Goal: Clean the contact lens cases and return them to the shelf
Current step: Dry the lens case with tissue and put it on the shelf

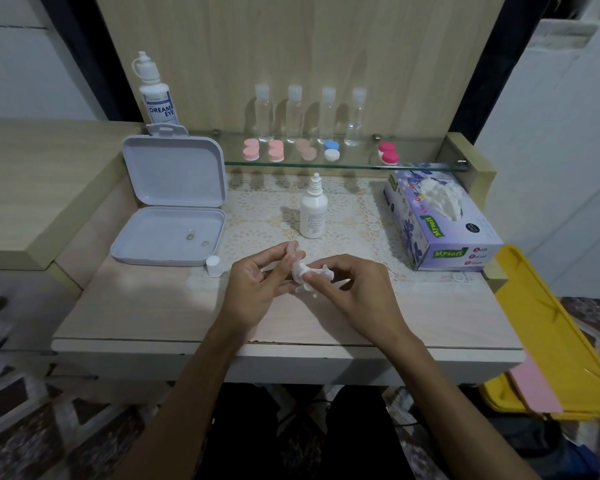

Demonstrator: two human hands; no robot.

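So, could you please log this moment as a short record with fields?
left hand: holds a pale lens case
right hand: pinches a tissue against the case
shelf: glass, five lens cases in front of four clear bottles
table: capless bottle, white cap, open white box, tissue box
stage: wiping, case not yet returned

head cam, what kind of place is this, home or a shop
Most likely a home dressing table or vanity nook, though a small shop corner can't be ruled out. A glass shelf holds lens cases and small clear bottles, and a tissue box sits on a lace mat.
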